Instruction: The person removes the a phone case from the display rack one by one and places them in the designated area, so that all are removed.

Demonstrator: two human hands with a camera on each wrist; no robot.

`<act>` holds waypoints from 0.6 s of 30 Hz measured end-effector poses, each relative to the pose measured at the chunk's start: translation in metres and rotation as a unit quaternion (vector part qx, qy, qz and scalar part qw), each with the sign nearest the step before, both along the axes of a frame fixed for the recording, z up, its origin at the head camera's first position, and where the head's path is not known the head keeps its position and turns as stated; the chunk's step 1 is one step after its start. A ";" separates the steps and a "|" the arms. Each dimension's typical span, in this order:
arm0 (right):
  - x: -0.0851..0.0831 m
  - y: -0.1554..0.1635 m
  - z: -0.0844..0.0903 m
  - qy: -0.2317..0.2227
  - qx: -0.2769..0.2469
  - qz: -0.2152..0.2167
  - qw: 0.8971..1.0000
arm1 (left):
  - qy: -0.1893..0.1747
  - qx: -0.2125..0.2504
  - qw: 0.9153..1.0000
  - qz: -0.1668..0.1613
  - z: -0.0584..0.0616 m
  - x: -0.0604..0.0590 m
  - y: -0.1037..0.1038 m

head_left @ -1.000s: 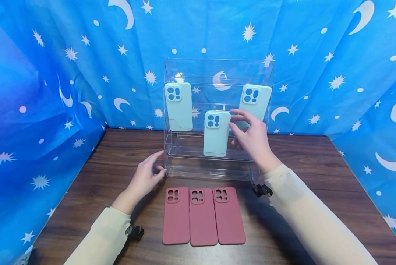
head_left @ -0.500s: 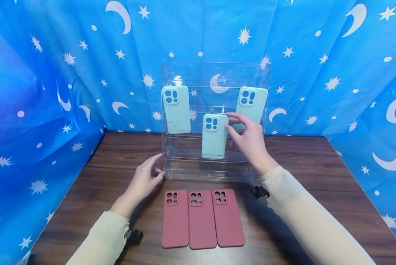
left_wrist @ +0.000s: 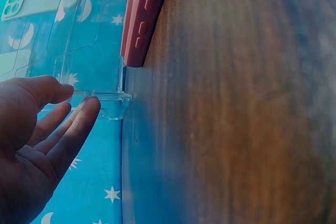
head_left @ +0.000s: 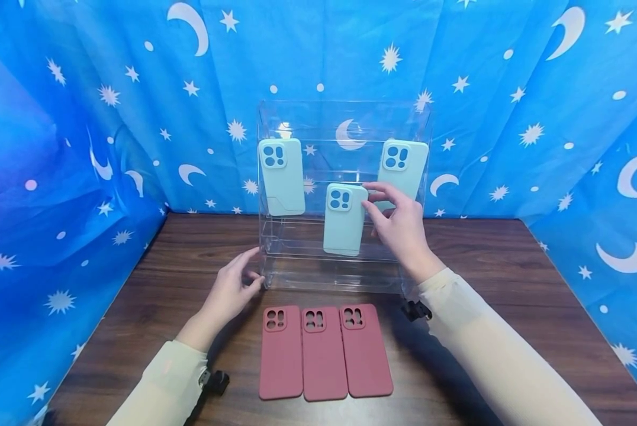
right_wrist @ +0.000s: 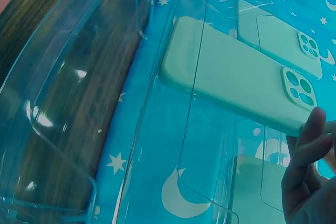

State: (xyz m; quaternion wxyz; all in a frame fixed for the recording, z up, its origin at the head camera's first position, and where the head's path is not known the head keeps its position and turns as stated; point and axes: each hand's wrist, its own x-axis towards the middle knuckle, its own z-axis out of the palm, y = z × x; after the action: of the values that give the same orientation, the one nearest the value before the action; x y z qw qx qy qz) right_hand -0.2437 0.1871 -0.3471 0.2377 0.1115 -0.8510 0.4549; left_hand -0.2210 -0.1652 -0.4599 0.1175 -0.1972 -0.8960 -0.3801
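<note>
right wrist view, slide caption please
Fingers pinch one corner of a mint phone case, its other end behind a clear plastic lip.

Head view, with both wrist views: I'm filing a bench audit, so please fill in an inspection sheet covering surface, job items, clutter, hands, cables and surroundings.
Surface: brown wood-grain table.
Job's things: three red cases lying side by side; left mint case and right mint case on a higher tier of the clear stand, middle mint case on a lower one.
Clutter: nothing seen.
Hands: right hand pinches the middle mint case near its top corner; left hand touches the clear stand's left side.
Cables: nothing seen.
Surroundings: blue backdrop with white moons and stars, behind and on both sides.
</note>
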 end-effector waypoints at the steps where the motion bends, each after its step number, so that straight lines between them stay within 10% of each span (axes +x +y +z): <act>1: 0.000 0.000 0.000 -0.003 -0.004 0.001 1.000 | -0.002 0.000 1.000 0.000 0.000 0.000 0.000; 18: 0.005 0.000 0.004 -0.016 -0.019 -0.005 1.000 | -0.008 -0.007 1.000 0.006 0.003 0.002 0.001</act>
State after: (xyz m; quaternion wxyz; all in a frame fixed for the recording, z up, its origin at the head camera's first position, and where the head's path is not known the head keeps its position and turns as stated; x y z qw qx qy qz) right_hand -0.2388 0.1868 -0.3430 0.2285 0.0958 -0.8464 0.4714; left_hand -0.2193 -0.1646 -0.4571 0.1117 -0.1893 -0.9008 -0.3745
